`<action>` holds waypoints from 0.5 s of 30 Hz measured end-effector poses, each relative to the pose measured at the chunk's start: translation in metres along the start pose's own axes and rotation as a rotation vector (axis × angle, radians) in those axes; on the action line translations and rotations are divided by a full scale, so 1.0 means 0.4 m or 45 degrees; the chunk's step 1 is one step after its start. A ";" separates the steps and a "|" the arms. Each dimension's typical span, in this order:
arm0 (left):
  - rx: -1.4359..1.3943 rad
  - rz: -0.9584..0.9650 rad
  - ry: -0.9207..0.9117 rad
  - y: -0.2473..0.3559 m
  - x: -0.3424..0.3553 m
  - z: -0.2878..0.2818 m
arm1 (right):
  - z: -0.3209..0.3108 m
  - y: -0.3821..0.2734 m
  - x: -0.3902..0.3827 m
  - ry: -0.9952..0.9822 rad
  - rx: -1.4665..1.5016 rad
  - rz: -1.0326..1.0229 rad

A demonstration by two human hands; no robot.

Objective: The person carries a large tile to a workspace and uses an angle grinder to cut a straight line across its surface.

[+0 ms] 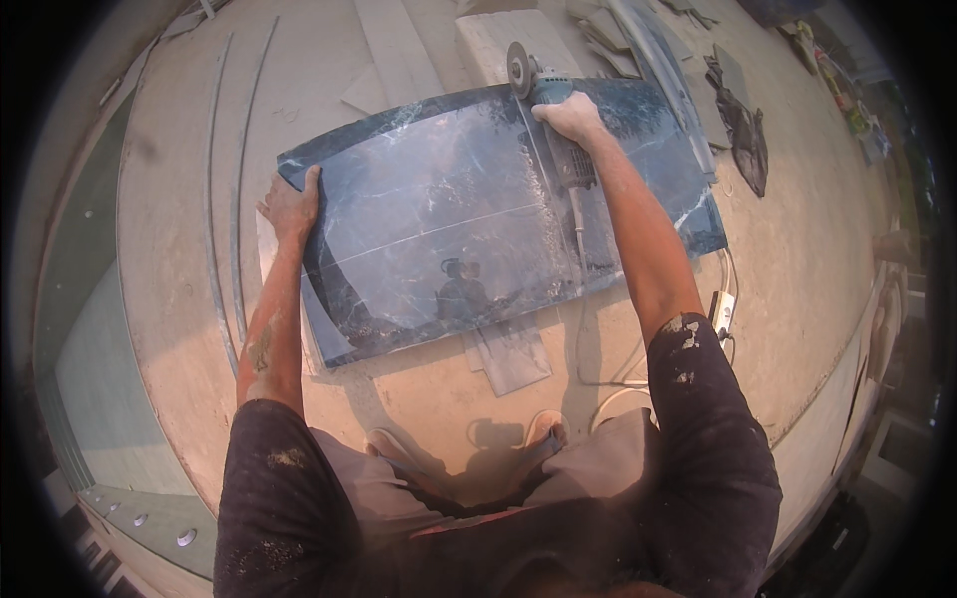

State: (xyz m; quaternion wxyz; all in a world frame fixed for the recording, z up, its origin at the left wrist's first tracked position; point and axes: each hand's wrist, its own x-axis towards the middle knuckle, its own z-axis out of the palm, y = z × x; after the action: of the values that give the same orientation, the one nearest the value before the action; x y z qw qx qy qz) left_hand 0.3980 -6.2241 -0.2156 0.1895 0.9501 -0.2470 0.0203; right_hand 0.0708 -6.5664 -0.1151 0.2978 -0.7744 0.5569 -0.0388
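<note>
A large dark blue, white-veined glossy slab (419, 219) lies crosswise below me, with a thin light line along it. My left hand (295, 199) grips the slab's left edge, fingers bent round it. My right hand (568, 115) is closed on the body of an angle grinder (548, 85) near the slab's far edge, its disc pointing up and left. The grinder's cord runs down over the slab. A pale dusty streak crosses the slab beside the cord.
Two long thin bars (237, 219) lie at the left. Pale offcuts (508, 359) show under the slab and beyond it. A power strip (722, 312) with cables sits at the right, a crumpled black sheet (748, 149) farther back. My feet stand at the near side.
</note>
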 end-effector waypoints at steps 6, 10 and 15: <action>-0.031 0.010 -0.002 -0.007 -0.001 0.005 | 0.004 0.021 -0.017 -0.018 -0.038 -0.007; -0.002 0.006 -0.018 -0.011 0.004 0.009 | 0.022 0.046 -0.033 0.058 -0.025 -0.047; -0.004 0.005 -0.002 -0.008 0.010 0.004 | 0.028 0.079 -0.055 0.077 -0.017 -0.104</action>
State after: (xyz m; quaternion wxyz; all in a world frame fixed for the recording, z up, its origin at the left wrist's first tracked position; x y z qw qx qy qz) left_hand 0.4029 -6.2238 -0.2179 0.1907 0.9493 -0.2491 0.0194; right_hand 0.0403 -6.5485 -0.1341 0.2739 -0.7969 0.5338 -0.0707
